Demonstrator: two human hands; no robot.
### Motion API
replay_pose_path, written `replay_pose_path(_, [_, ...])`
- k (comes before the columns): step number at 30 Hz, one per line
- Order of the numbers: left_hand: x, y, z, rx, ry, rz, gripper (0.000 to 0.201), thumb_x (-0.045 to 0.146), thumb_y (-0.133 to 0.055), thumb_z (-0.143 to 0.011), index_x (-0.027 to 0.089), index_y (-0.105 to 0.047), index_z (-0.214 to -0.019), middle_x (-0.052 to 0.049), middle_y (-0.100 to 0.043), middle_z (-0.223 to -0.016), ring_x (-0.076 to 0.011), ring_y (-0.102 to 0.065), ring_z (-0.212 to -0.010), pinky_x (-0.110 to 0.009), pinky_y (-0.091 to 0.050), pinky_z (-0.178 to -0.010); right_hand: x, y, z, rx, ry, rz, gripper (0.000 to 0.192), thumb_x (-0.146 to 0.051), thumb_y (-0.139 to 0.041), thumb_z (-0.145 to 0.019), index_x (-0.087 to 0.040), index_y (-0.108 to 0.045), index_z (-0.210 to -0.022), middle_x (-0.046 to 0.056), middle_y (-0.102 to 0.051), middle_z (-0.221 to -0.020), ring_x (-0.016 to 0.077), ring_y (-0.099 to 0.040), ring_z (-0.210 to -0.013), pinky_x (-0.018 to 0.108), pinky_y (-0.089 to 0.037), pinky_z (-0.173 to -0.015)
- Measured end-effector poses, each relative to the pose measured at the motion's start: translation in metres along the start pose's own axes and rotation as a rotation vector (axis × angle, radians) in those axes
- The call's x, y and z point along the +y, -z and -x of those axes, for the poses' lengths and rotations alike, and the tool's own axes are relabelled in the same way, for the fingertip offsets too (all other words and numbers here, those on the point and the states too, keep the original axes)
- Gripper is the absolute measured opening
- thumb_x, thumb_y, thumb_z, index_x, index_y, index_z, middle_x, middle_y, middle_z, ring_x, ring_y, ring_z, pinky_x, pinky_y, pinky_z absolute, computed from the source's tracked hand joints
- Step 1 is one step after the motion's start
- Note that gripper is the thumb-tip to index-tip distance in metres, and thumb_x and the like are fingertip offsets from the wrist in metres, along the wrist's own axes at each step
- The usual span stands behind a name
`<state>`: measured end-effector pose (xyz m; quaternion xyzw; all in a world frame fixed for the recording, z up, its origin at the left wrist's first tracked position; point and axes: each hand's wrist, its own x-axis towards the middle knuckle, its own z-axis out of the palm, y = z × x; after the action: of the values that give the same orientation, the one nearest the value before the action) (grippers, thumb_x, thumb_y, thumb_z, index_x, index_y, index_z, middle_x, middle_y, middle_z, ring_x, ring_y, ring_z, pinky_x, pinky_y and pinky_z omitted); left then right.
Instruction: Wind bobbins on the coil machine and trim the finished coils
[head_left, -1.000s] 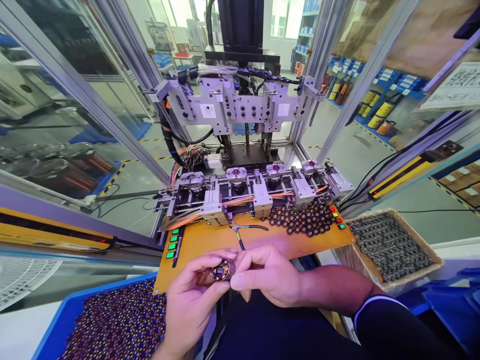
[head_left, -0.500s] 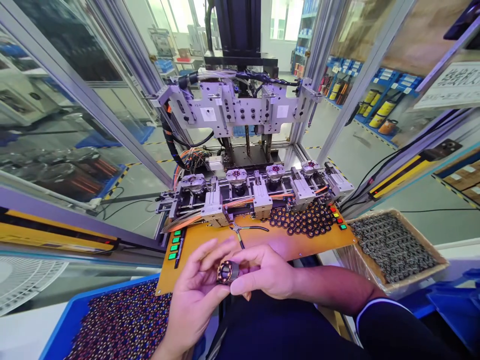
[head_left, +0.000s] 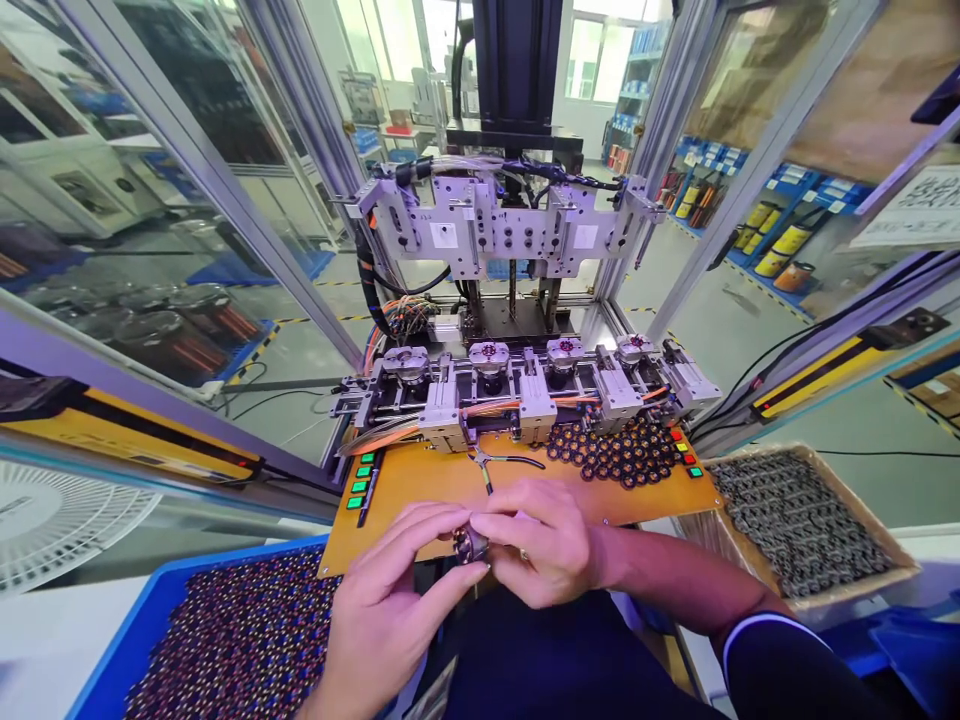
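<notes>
Fingers of the L hand (head_left: 390,598) close in vs 0.5 s ago, so now 2 hands, incl. the R one (head_left: 546,540), grip the small dark copper-flecked metal ring (head_left: 470,545) near the flat orange tabletop's (head_left: 427,490) edge; prob mid-handling imo.

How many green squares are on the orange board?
5: four green squares lined up at the left end of the orange board, one green square at its right end.
</notes>
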<state>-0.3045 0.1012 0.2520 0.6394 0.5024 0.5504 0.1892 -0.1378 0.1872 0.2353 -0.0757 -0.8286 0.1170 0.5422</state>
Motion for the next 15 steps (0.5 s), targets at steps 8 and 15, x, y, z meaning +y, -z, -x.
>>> replay_pose_path(8, [-0.003,0.007,0.001,0.064,-0.295,-0.338,0.056,0.007,-0.077,-0.073,0.026,-0.067,-0.124,-0.007,-0.075,-0.102,-0.0223,-0.068,-0.091,-0.034,-0.053,-0.085,-0.007,0.005,-0.013,-0.076,-0.297,-0.323,0.042,-0.042,-0.078,-0.078,-0.014,-0.061,-0.104,0.01,-0.066,-0.094,0.0177,-0.064,-0.089,0.032,-0.056,-0.081])
replay_pose_path(15, [-0.004,0.01,0.001,0.048,-0.377,-0.429,0.05,0.009,-0.074,-0.076,0.024,-0.067,-0.123,-0.009,-0.076,-0.101,-0.0226,-0.069,-0.09,-0.034,-0.054,-0.083,-0.01,-0.004,-0.015,-0.087,-0.387,-0.299,0.014,-0.028,-0.068,-0.088,-0.015,-0.065,-0.086,0.004,-0.064,-0.077,0.0122,-0.058,-0.071,0.025,-0.051,-0.066])
